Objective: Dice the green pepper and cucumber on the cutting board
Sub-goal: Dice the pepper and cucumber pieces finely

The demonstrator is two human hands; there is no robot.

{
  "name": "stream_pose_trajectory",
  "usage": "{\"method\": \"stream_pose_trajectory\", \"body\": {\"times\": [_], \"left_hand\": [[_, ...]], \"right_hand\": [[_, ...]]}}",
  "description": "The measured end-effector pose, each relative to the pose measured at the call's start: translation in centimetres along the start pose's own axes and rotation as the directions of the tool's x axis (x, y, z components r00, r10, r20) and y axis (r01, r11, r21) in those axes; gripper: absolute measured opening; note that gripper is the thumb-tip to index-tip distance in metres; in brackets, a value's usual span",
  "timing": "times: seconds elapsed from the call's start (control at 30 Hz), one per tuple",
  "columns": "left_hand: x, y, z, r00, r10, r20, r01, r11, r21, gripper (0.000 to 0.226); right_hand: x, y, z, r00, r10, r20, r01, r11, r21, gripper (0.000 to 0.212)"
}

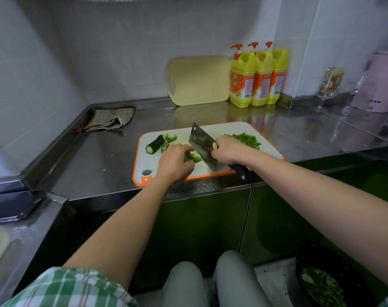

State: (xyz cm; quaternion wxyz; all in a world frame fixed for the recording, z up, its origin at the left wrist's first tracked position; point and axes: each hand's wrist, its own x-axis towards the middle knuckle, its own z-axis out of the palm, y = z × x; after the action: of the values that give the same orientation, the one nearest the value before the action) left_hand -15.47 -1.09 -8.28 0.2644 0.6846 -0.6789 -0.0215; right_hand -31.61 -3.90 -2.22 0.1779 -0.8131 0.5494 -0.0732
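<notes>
A white cutting board with an orange rim (142,156) lies on the steel counter. My right hand (229,151) grips a cleaver (203,145) by its black handle, blade down on the board. My left hand (174,161) presses a green pepper piece (194,157) against the board, right beside the blade. A cucumber chunk (155,144) and more pepper strips (169,139) lie at the board's far left. A pile of diced green pepper (247,139) sits at the far right of the board.
A yellow cutting board (199,79) leans on the back wall beside three yellow detergent bottles (258,78). A folded cloth (110,119) lies at the back left. A pink kettle (381,83) and a glass (328,85) stand on the right. A black bin (324,280) holds green scraps.
</notes>
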Motion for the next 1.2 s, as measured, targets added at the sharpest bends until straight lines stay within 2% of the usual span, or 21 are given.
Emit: {"method": "stream_pose_trajectory", "body": {"times": [0.1, 0.23, 0.37, 0.47, 0.87, 0.97, 1.07, 1.2], "left_hand": [[-0.1, 0.1, 0.3, 0.998, 0.013, -0.066, -0.017, 0.999, -0.048, 0.032], [0.0, 0.2, 0.4, 0.996, 0.039, -0.086, -0.044, 0.997, -0.060, 0.013], [0.1, -0.1, 0.5, 0.993, 0.055, -0.104, -0.065, 0.994, -0.093, 0.011], [0.1, -0.2, 0.6, 0.992, 0.061, -0.110, -0.070, 0.994, -0.086, 0.010], [0.2, -0.1, 0.7, 0.990, 0.059, -0.126, -0.070, 0.994, -0.086, 0.010], [0.2, -0.3, 0.9, 0.988, 0.075, -0.138, -0.082, 0.995, -0.049, 0.010], [0.3, -1.4, 0.6, 0.979, 0.025, -0.203, -0.019, 0.999, 0.034, 0.011], [0.1, -2.6, -0.1, 0.953, -0.124, -0.275, 0.158, 0.982, 0.106, 0.022]], "right_hand": [[0.0, 0.4, 0.0, 0.999, -0.002, -0.036, 0.003, 1.000, 0.027, 0.018], [-0.3, 0.6, -0.8, 0.992, -0.040, -0.121, 0.053, 0.993, 0.110, 0.020], [-0.6, 0.2, -1.2, 0.997, -0.055, -0.054, 0.057, 0.998, 0.029, 0.011], [-0.4, 0.1, -0.8, 0.998, -0.057, -0.027, 0.056, 0.997, -0.044, 0.012], [-0.9, -0.5, -1.4, 0.999, -0.032, 0.006, 0.032, 0.999, -0.007, 0.015], [-0.7, 0.0, -1.2, 0.999, -0.040, -0.031, 0.041, 0.998, 0.036, 0.013], [-0.1, 1.0, -1.1, 0.993, 0.002, -0.115, 0.010, 0.994, 0.106, 0.021], [0.5, 2.2, -1.7, 0.987, 0.067, -0.147, -0.038, 0.982, 0.186, 0.015]]}}
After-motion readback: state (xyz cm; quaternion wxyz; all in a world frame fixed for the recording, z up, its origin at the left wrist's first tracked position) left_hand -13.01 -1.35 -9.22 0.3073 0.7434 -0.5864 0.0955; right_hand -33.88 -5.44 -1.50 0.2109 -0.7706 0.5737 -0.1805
